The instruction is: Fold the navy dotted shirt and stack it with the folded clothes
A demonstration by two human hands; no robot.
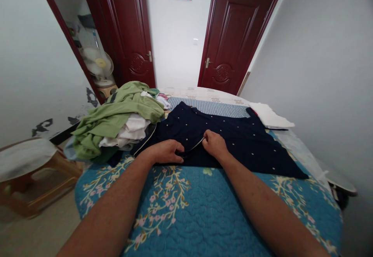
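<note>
A navy top [239, 136] with small pale dots and white piping lies spread over the blue floral quilted cover [204, 210]. At its near edge, my right hand [215, 144] pinches the white-piped border between thumb and fingers, raising it slightly. My left hand [168, 151] rests on the same top a little to the left, thumb and fingers apart around a dark fold. Part of the fabric under that hand is hidden.
Left of the top sits a heap of clothes, with a green garment [125, 109] over white ones. A folded white cloth [272, 116] lies at the far right. Beside the covered surface stand a stool [32, 164] at left and walls on both sides.
</note>
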